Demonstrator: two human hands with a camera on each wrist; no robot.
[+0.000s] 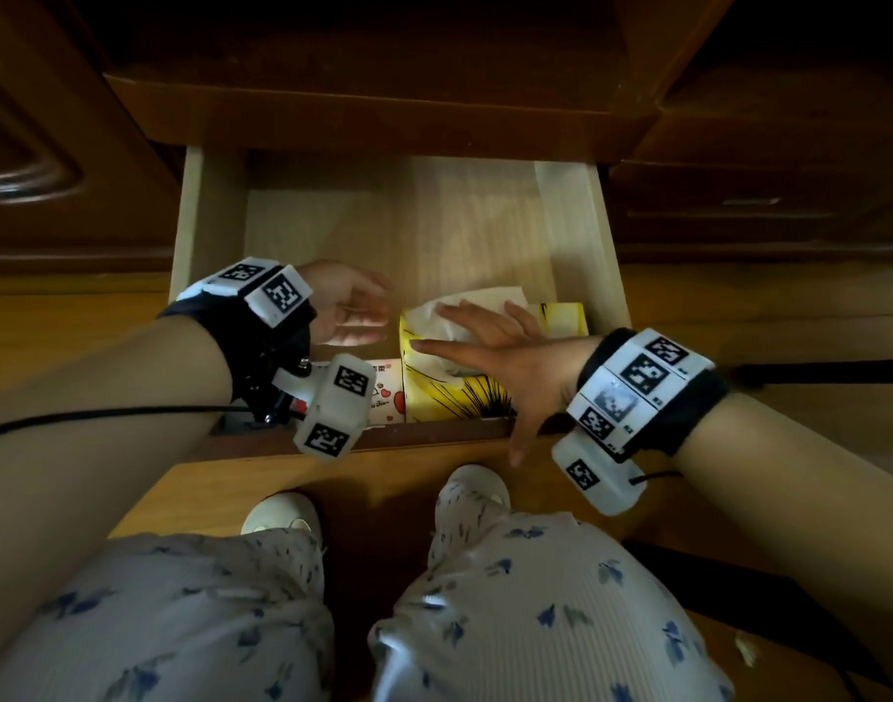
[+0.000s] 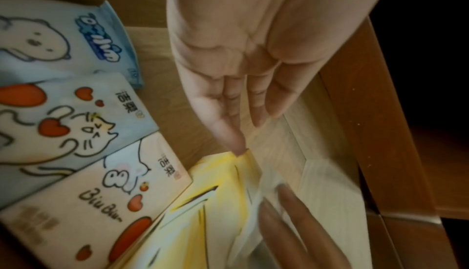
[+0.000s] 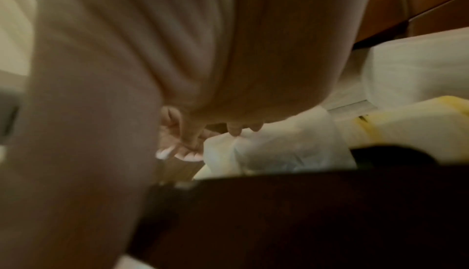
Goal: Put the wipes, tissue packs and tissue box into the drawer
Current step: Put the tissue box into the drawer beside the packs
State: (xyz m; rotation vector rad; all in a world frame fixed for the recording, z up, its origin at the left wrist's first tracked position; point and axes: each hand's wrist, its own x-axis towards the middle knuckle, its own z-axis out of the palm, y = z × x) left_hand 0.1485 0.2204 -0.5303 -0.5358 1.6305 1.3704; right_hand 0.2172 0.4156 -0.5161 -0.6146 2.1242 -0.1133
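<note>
Right hand [image 1: 490,347] flat on yellow tissue box [image 1: 449,392] in drawer [image 1: 576,235]

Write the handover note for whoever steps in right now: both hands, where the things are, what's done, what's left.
Left hand: open, holding nothing, fingertip at the tissue box's corner.
Right hand: open, laid flat on the tissue box and its loose tissue.
Drawer: pulled out. Inside, near the front: the yellow tissue box on the right, two tissue packs beside it on the left, and the blue wipes pack next to those.
Done: everything appears to be in.
Left: probably lift both hands clear.
</note>
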